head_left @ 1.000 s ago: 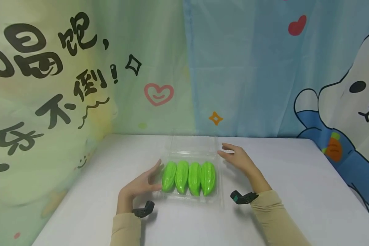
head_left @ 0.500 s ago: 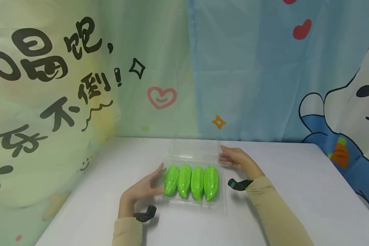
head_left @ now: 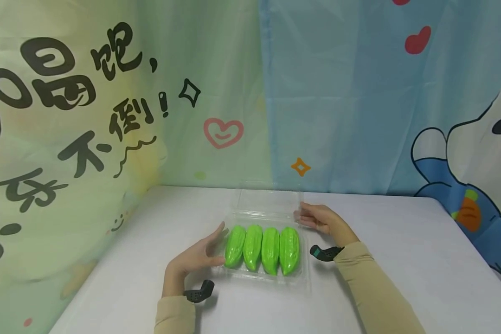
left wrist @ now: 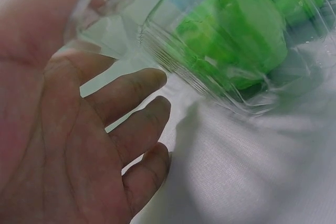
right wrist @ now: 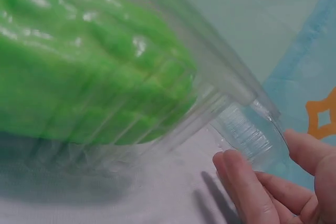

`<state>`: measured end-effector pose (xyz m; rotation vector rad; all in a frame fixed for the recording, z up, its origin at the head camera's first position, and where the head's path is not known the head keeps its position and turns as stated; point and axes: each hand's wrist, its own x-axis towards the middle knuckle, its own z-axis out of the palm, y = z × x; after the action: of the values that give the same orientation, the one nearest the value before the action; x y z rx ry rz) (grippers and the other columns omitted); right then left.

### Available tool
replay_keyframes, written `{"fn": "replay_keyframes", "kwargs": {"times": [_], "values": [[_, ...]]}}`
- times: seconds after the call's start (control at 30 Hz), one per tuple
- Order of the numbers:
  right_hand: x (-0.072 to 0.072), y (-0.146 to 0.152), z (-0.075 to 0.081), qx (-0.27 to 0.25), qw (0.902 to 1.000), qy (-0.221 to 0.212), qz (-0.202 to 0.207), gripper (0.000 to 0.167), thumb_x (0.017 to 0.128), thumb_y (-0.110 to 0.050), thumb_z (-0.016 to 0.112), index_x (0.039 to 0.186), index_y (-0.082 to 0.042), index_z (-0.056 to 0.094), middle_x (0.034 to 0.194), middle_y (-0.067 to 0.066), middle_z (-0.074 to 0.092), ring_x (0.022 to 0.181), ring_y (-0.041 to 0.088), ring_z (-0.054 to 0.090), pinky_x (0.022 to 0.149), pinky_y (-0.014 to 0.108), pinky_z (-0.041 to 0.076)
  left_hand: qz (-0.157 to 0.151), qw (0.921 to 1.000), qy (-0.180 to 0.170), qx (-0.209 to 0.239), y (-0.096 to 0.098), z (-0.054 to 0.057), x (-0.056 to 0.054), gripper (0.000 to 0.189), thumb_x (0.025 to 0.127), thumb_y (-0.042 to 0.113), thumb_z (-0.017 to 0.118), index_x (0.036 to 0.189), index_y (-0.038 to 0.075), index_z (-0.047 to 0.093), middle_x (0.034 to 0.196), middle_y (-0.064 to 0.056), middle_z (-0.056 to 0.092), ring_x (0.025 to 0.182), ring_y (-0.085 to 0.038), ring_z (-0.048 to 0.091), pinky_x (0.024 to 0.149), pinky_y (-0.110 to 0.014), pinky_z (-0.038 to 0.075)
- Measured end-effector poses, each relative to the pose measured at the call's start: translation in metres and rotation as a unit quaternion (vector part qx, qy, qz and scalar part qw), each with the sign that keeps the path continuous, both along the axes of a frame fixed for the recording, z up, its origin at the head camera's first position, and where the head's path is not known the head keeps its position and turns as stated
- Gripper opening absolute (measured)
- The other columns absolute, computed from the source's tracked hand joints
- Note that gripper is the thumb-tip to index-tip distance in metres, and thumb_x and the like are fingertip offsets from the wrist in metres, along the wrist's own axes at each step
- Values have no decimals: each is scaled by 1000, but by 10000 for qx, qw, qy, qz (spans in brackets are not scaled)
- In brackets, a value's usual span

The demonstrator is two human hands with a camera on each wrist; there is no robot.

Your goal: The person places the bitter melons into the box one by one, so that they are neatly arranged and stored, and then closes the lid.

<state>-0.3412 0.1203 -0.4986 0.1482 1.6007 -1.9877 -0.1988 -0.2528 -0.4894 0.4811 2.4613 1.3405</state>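
Several glossy green toy vegetables (head_left: 270, 250), ridged and pointed like bitter melons, lie side by side in a clear plastic box (head_left: 271, 276) on the white table. The box's hinged lid (head_left: 269, 200) is folded back behind it. At the left wall, my left hand (head_left: 196, 254) rests against the box, thumb at the rim and fingers spread along the side; in the left wrist view its fingers (left wrist: 139, 129) are loosely bent. My right hand (head_left: 323, 219) pinches the lid's right edge; the right wrist view shows thumb and fingertips (right wrist: 236, 169) on either side of it.
The white table (head_left: 380, 222) reaches back to a printed cloth backdrop (head_left: 217, 69) with writing, hearts and a cartoon bear. Each wrist wears a small black camera (head_left: 200, 292). White tabletop lies in front of the box and to both sides.
My right hand has moved in from beside the box to the lid's right edge and taken hold of it. The left hand stays at the box's left side. The head view has shifted slightly.
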Motion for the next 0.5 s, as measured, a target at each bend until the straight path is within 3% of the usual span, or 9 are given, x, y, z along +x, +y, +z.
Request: {"fn": "replay_keyframes", "kwargs": {"times": [0.1, 0.37, 0.5], "values": [[1, 0, 1, -114, 9999, 2, -1, 59, 99, -21, 51, 144, 8, 27, 89, 1, 71, 82, 9, 71, 75, 17, 57, 12, 10000, 7, 10, 0, -1, 0, 103, 78, 35, 76, 154, 16, 8, 160, -6, 14, 148, -23, 12, 120, -42, 16], [1, 0, 5, -68, 9999, 85, 22, 58, 98, -19, 52, 143, 8, 29, 86, 0, 72, 80, 7, 70, 66, 14, 56, 78, 9999, 89, -66, -1, -3, -1, 104, 77, 36, 77, 154, 16, 10, 160, -4, 15, 148, -23, 12, 120, -44, 16], [2, -1, 9, 80, 9997, 227, 55, 59, 99, -18, 51, 145, 8, 25, 90, 0, 72, 81, 7, 70, 69, 15, 57, 43, 9999, 119, -70, -2, -3, 0, 104, 77, 36, 77, 154, 15, 10, 160, -3, 13, 148, -22, 11, 120, -43, 16]]}}
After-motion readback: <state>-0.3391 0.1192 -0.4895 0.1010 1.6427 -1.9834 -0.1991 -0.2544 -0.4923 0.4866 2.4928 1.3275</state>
